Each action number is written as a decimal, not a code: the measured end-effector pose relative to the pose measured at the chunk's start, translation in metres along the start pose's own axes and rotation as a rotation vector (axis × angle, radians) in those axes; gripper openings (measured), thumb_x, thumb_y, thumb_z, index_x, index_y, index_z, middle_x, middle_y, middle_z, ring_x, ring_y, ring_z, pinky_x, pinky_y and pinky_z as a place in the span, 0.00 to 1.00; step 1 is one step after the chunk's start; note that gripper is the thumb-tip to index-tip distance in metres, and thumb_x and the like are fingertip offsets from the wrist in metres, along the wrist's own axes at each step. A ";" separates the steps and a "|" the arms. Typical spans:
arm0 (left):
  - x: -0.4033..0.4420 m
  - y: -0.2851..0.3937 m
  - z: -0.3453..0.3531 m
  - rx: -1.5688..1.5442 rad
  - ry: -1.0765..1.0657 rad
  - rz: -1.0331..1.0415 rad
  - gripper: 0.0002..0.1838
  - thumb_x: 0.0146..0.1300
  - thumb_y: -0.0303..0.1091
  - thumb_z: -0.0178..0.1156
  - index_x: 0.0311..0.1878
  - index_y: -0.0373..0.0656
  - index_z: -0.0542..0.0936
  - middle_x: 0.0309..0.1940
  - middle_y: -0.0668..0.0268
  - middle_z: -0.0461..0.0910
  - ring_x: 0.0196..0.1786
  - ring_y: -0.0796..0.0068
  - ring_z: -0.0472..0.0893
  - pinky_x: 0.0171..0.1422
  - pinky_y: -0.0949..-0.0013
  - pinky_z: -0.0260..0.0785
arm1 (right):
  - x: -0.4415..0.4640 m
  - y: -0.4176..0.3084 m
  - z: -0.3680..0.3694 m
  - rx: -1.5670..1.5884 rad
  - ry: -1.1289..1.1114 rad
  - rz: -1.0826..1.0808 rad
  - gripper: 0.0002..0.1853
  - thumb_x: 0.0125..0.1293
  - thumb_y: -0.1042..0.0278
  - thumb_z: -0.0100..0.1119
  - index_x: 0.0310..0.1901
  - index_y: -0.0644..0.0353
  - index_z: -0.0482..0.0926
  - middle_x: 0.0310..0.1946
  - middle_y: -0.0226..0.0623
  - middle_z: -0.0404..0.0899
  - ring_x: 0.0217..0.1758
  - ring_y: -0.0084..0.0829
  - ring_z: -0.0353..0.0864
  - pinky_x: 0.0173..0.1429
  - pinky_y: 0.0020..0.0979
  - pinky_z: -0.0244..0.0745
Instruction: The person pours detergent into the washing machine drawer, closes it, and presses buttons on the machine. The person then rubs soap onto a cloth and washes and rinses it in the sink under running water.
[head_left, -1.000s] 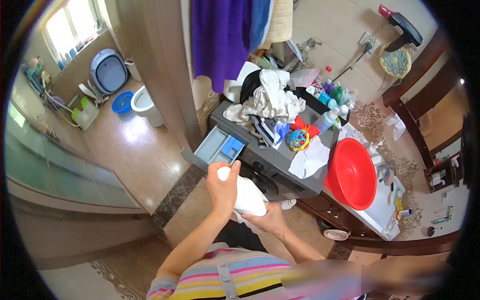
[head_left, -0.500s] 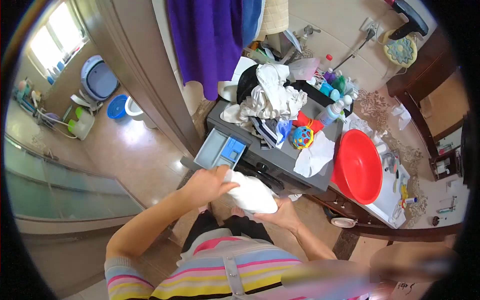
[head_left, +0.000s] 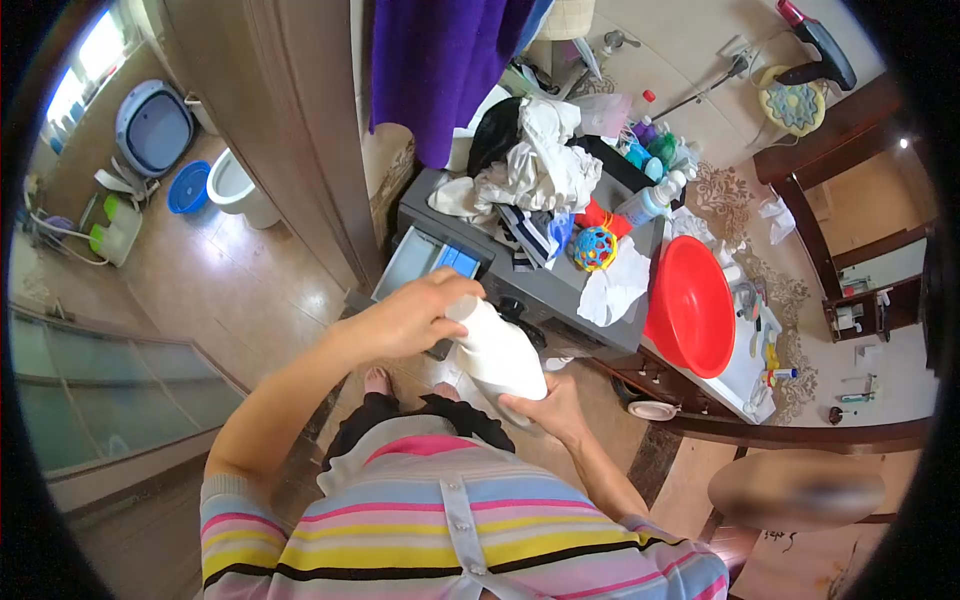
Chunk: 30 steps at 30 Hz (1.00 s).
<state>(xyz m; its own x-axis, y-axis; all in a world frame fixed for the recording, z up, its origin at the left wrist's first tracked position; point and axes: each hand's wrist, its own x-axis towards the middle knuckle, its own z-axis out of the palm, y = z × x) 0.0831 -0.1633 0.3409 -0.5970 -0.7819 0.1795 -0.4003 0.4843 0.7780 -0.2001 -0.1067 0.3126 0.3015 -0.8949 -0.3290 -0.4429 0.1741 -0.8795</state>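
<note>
A white bottle point(head_left: 500, 352) is tilted between my two hands, its top end toward the open drawer. My left hand point(head_left: 412, 316) has its fingers wrapped round the bottle's upper end. Round the lower end, my right hand point(head_left: 548, 404) is closed, with its thumb on the side. Just beyond my left hand, the grey detergent drawer point(head_left: 408, 262) with a blue insert point(head_left: 459, 262) is pulled out of a dark grey washing machine point(head_left: 560, 292). The bottle's mouth is hidden by my left hand.
Clothes point(head_left: 545, 165), a colourful toy ball point(head_left: 595, 248) and bottles lie on the machine. A red basin point(head_left: 692, 308) stands to the right on the sink counter. A purple towel point(head_left: 445, 75) hangs above. A door frame point(head_left: 290, 120) rises at the left.
The view has shifted. My left hand has come up over the bottle's upper end and hides more of the drawer, with the left elbow farther out. Both hands keep hold of the bottle.
</note>
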 end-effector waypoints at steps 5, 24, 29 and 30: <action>-0.021 -0.008 -0.014 -0.569 0.632 -0.515 0.19 0.70 0.42 0.53 0.54 0.37 0.70 0.41 0.56 0.77 0.39 0.69 0.78 0.40 0.68 0.70 | 0.002 0.002 0.006 0.054 0.043 0.113 0.16 0.52 0.61 0.76 0.32 0.66 0.84 0.22 0.29 0.80 0.20 0.15 0.73 0.21 0.21 0.66; -0.181 -0.042 0.075 -1.569 1.372 -0.568 0.22 0.73 0.51 0.45 0.59 0.47 0.70 0.39 0.67 0.77 0.35 0.76 0.74 0.39 0.74 0.68 | 0.071 0.007 0.025 -0.121 0.002 0.231 0.21 0.56 0.52 0.72 0.24 0.66 0.81 0.14 0.30 0.74 0.14 0.18 0.69 0.17 0.24 0.62; -0.182 -0.044 0.074 -1.568 1.403 -0.559 0.22 0.73 0.52 0.44 0.59 0.48 0.70 0.40 0.68 0.77 0.35 0.77 0.72 0.41 0.75 0.66 | 0.084 0.005 0.022 -0.150 -0.054 0.283 0.23 0.57 0.52 0.71 0.23 0.67 0.80 0.13 0.30 0.72 0.12 0.19 0.67 0.15 0.25 0.60; -0.182 -0.044 0.071 -1.558 1.405 -0.559 0.22 0.73 0.52 0.44 0.59 0.49 0.70 0.40 0.68 0.76 0.35 0.78 0.72 0.41 0.75 0.66 | 0.086 0.004 0.022 -0.157 -0.058 0.282 0.23 0.57 0.52 0.71 0.23 0.67 0.80 0.13 0.30 0.72 0.12 0.19 0.67 0.15 0.25 0.60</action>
<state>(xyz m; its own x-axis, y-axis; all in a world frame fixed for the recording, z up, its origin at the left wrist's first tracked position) 0.1598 -0.0138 0.2314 0.4023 -0.7390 -0.5404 0.8638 0.1110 0.4914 -0.1576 -0.1735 0.2732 0.1934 -0.7948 -0.5753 -0.6395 0.3425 -0.6883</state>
